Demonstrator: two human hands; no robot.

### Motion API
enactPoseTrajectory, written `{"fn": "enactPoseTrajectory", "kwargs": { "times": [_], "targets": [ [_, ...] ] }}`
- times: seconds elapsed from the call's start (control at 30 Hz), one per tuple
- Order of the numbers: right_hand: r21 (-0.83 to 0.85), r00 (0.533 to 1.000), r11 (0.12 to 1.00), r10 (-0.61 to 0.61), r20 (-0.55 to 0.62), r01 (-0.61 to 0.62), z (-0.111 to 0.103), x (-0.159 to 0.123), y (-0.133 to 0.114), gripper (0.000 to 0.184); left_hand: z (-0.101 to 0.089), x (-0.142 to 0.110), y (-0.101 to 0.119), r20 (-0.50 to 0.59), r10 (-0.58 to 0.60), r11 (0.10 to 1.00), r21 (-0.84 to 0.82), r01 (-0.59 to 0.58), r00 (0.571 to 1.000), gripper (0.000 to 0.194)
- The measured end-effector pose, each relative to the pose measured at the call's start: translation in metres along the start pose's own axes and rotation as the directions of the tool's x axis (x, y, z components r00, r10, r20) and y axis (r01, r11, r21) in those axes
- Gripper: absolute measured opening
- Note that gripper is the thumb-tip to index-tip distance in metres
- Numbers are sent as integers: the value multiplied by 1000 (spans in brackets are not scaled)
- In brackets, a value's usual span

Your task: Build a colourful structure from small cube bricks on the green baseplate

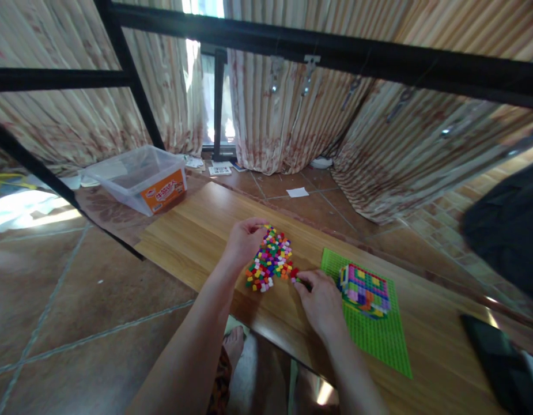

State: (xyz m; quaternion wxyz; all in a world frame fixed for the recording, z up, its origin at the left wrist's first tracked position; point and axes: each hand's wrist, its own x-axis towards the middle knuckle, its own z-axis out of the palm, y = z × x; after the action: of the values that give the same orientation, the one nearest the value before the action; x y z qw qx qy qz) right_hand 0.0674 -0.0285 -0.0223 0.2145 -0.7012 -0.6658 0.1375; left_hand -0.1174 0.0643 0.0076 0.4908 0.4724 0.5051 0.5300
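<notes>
A loose pile of small multicoloured toy bricks lies on the wooden tabletop between my hands. My left hand is at the pile's upper left edge, thumb and fingers pinched together; whatever may be between them is too small to make out. On the right of the pile, my right hand is closed, its fingertips around a few small bricks, red, pink and green. Just beyond that hand, a built block of coloured bricks sits on a green studded baseplate.
A clear plastic bin with an orange label stands beyond the table's left end. A dark flat device lies at the right end of the wooden table. Black metal bars cross in front of the curtains.
</notes>
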Motion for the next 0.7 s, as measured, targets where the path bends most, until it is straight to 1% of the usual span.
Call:
{"fn": "enactPoseTrajectory", "kwargs": {
  "times": [0.1,0.2,0.27,0.4,0.53,0.6,0.7],
  "targets": [
    [17,999,1000,-26,-42,26,2,0,-2,16,6,-4,1,98,-19,1000,-5,19,995,21],
    [61,994,996,-53,-95,59,4,0,-1,16,11,-8,4,197,-16,1000,17,13,980,22],
    [108,990,992,-48,-136,63,3,0,-1,17,15,-11,6,245,-16,1000,28,9,969,23],
    [262,979,964,10,-205,45,-6,-4,-8,19,20,-14,8,266,-30,999,49,17,964,25],
    [427,986,899,-28,-167,98,-16,-14,-16,17,27,-16,8,286,-47,998,50,35,957,24],
    [492,986,863,-36,-164,114,-22,-20,-14,16,32,-18,8,320,-67,997,68,48,945,23],
    [543,982,835,18,-189,89,-34,-29,0,18,41,-23,7,363,-78,991,134,31,929,21]
  ]
}}
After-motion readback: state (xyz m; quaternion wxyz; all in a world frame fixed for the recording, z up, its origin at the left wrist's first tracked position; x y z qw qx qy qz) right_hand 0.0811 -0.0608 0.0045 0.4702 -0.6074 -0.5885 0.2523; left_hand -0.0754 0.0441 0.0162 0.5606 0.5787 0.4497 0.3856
